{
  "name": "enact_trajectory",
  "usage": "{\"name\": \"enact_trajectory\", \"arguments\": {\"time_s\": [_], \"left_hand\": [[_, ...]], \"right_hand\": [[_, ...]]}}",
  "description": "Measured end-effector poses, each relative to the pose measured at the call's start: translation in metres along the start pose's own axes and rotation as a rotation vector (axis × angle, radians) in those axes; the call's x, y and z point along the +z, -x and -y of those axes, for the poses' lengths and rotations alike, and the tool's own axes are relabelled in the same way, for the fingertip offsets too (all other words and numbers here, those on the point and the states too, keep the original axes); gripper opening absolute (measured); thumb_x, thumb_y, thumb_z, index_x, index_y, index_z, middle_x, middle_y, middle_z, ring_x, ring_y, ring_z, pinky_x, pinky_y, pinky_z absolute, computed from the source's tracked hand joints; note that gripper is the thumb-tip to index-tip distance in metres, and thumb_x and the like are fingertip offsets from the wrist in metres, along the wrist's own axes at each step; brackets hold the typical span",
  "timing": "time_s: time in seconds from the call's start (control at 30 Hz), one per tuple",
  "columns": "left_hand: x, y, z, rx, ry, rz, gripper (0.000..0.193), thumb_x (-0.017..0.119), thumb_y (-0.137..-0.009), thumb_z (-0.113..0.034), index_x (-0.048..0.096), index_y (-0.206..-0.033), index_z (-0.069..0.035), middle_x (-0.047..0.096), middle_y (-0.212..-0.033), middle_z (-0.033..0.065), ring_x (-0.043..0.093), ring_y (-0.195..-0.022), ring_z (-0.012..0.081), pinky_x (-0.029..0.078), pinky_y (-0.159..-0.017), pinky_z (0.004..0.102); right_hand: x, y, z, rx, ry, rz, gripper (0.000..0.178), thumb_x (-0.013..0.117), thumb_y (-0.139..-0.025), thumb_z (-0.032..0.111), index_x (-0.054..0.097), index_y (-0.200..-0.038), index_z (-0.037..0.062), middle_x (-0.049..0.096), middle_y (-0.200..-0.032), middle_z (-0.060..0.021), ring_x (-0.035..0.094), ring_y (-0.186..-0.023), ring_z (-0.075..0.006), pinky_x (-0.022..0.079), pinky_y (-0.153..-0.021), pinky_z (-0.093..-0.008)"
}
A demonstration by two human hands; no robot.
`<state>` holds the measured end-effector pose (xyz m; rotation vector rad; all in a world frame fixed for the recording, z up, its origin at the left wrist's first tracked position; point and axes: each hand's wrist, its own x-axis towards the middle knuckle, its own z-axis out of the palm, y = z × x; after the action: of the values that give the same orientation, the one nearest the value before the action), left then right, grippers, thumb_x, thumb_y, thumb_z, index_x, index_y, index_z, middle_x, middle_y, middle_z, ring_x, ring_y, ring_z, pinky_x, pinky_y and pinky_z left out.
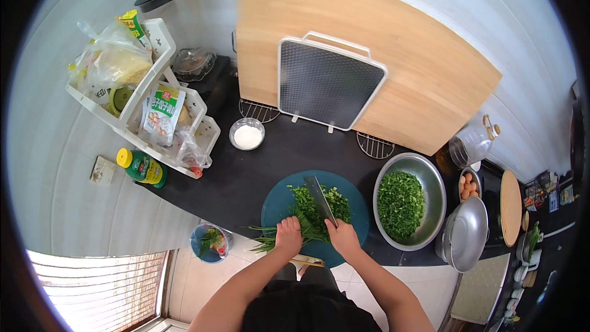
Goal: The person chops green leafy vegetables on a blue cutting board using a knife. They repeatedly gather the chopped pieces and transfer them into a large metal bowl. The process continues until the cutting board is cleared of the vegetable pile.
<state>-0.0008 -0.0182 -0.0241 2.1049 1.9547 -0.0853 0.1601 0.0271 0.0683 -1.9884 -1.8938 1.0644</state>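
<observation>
Cleaver (319, 198): likely heavy, stiff; hold by handle
Right grip (344, 238): closed around cleaver
Left grip (289, 235): clenched over chives (265, 244) on chopping board (361, 209)
Chives: probably light, slippery

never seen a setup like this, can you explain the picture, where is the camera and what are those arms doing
There is no machine here: the arms belong to the person wearing the camera. It sits on their head and looks down through a fisheye lens, so straight edges bend. The right hand grips a cleaver; the left hand is curled over long green stalks. They work on a round teal cutting board, with chopped greens around the blade. On the black countertop also stand a metal bowl of chopped greens and a small bowl of white powder.
</observation>
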Motion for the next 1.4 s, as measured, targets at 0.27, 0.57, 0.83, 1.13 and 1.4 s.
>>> {"name": "enact_trajectory", "arguments": {"time_s": [0.27, 0.57, 0.83, 1.13, 1.4], "left_hand": [[-0.004, -0.002, -0.005, -0.03, 0.02, 0.072, 0.074, 0.065, -0.076, -0.034, 0.032, -0.126, 0.009, 0.044, -0.11, 0.0153, 0.045, -0.102, 0.0281, 0.037, -0.088, 0.0397], [0.002, -0.001, -0.003, -0.007, 0.087, 0.079, 0.071, 0.063, -0.075, -0.029, 0.031, -0.124, 0.013, 0.044, -0.108, 0.0184, 0.045, -0.1, 0.0312, 0.038, -0.085, 0.0419], [0.002, -0.002, 0.002, 0.106, 0.099, -0.055, 0.07, 0.064, -0.072, -0.024, 0.032, -0.122, 0.013, 0.045, -0.104, 0.0174, 0.046, -0.096, 0.0315, 0.039, -0.083, 0.0423], [-0.038, -0.001, 0.006, 0.073, 0.053, 0.02, 0.09, 0.072, -0.07, -0.045, 0.033, -0.132, 0.008, 0.046, -0.109, 0.0149, 0.046, -0.1, 0.0293, 0.038, -0.087, 0.0393], [-0.024, 0.004, 0.011, 0.033, 0.153, -0.078, 0.101, 0.071, -0.066, -0.057, 0.032, -0.133, 0.009, 0.047, -0.111, 0.0143, 0.046, -0.1, 0.0272, 0.038, -0.09, 0.0386]], "right_hand": [[0.025, 0.052, -0.039, 0.045, 0.065, 0.046, 0.048, 0.05, -0.091, 0.042, 0.06, -0.076, -0.0024, 0.06, -0.071, -0.0282, 0.06, -0.073, -0.0465, 0.048, -0.065, -0.0508], [0.061, 0.024, -0.042, 0.027, 0.166, 0.133, 0.041, 0.048, -0.092, 0.034, 0.062, -0.075, -0.0015, 0.063, -0.073, -0.0262, 0.063, -0.072, -0.0426, 0.052, -0.066, -0.0479], [0.058, -0.015, -0.024, 0.07, 0.012, 0.031, 0.04, 0.052, -0.09, 0.035, 0.062, -0.078, -0.002, 0.063, -0.075, -0.0259, 0.063, -0.074, -0.0421, 0.051, -0.067, -0.0476], [-0.001, 0.019, -0.018, 0.01, -0.072, 0.047, 0.051, 0.051, -0.09, 0.045, 0.054, -0.072, -0.0025, 0.057, -0.063, -0.0231, 0.058, -0.068, -0.0432, 0.044, -0.059, -0.0459], [0.005, 0.037, -0.017, -0.106, 0.007, 0.01, 0.052, 0.046, -0.093, 0.046, 0.053, -0.07, -0.0004, 0.057, -0.062, -0.0232, 0.059, -0.065, -0.0433, 0.044, -0.057, -0.0488]]}}
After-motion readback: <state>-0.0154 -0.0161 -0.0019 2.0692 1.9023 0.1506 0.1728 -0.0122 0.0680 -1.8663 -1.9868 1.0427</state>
